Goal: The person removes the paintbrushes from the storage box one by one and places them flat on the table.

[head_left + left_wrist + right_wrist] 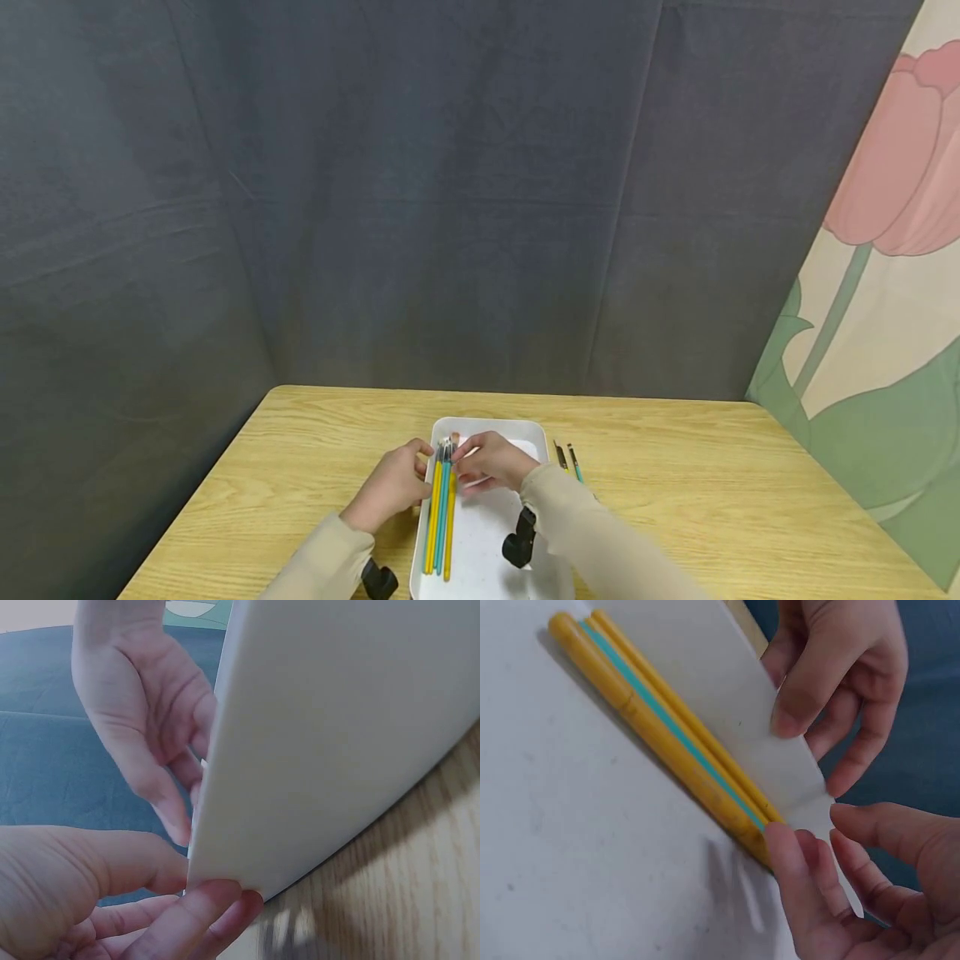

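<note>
Yellow and teal paintbrushes [440, 525] lie side by side along the left side of a white tray [486, 546], their bristles toward its far end. My left hand [393, 483] grips the tray's left rim. In the right wrist view its thumb [787, 724] is inside the wall and the other fingers are outside. My right hand [491, 460] is over the tray at the bristle end. One of its fingertips [781, 840] touches the brushes, and its fingers look loosely bent. The bristles are hidden in the right wrist view.
Right of the tray, a dark-tipped brush [560, 454] and a teal brush [575, 464] lie on the wooden table [712, 500], partly behind my right sleeve. A dark grey curtain [450, 208] hangs behind the table, and a flower-patterned wall covering [877, 333] is at the right.
</note>
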Motion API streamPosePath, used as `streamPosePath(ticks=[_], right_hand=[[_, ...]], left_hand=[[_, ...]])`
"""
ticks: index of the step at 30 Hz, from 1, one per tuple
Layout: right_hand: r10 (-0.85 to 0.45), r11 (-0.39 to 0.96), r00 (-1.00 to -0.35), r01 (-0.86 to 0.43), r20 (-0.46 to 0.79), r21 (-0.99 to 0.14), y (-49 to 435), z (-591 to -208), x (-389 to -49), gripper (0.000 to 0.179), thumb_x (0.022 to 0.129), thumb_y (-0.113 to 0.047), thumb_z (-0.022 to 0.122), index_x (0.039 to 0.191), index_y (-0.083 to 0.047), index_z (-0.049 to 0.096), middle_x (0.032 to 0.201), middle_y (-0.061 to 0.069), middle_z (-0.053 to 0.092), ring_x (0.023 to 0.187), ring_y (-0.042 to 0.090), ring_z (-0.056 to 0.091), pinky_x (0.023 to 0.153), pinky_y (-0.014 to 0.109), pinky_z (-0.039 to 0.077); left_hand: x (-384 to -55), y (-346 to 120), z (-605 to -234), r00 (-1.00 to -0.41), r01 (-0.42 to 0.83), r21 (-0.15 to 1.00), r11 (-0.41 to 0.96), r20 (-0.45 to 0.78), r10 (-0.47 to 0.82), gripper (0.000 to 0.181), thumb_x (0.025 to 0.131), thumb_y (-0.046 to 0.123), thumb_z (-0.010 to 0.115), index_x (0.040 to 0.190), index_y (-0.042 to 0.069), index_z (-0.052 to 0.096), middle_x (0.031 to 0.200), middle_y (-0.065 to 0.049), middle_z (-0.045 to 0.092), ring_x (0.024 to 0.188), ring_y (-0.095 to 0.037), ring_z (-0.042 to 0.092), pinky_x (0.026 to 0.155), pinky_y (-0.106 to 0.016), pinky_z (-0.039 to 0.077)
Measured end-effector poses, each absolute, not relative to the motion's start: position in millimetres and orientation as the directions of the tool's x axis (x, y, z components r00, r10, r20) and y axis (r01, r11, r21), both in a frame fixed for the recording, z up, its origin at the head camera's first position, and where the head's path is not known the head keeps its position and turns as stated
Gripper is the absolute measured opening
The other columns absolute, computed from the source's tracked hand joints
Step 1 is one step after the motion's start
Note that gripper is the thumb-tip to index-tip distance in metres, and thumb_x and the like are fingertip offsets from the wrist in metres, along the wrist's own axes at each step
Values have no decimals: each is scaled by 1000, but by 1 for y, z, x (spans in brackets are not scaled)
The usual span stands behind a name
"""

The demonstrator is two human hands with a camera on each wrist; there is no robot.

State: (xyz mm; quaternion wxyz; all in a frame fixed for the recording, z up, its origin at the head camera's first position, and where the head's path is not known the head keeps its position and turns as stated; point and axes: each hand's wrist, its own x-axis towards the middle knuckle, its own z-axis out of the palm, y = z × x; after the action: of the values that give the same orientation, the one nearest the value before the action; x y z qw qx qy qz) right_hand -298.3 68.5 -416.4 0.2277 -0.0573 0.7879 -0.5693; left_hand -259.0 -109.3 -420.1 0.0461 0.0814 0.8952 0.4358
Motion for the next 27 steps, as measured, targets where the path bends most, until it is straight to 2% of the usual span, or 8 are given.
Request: streamPosePath(ticks=[9,18,27], right_hand=[[-294,414,-898,187,-326,-891,58,-422,-302,17,83,2,65,100,4,62,69,4,57,58,12,55,60,32,59],[-227,473,-914,197,-335,-859,46,-429,-303,12,81,5,67,90,0,61,71,5,59,52,11,55,52,25,55],[-200,545,-931,153,-305,-824,38,-427,-302,15,78,7,70,84,-1,60,67,7,58,47,12,53,50,26,55]], left_hand=[[-258,-110,-417,-984,97,779,620,-18,178,49,74,-7,65,121,-4,53,88,-12,60,60,-15,56,52,-28,50],[-259,-112,-420,-983,94,779,620,-25,181,49,73,-7,65,120,-4,53,89,-12,61,62,-15,57,52,-27,50],[-258,-114,-419,-983,93,770,631,-28,180,49,74,-6,65,122,-4,53,90,-12,60,61,-15,57,51,-28,48]])
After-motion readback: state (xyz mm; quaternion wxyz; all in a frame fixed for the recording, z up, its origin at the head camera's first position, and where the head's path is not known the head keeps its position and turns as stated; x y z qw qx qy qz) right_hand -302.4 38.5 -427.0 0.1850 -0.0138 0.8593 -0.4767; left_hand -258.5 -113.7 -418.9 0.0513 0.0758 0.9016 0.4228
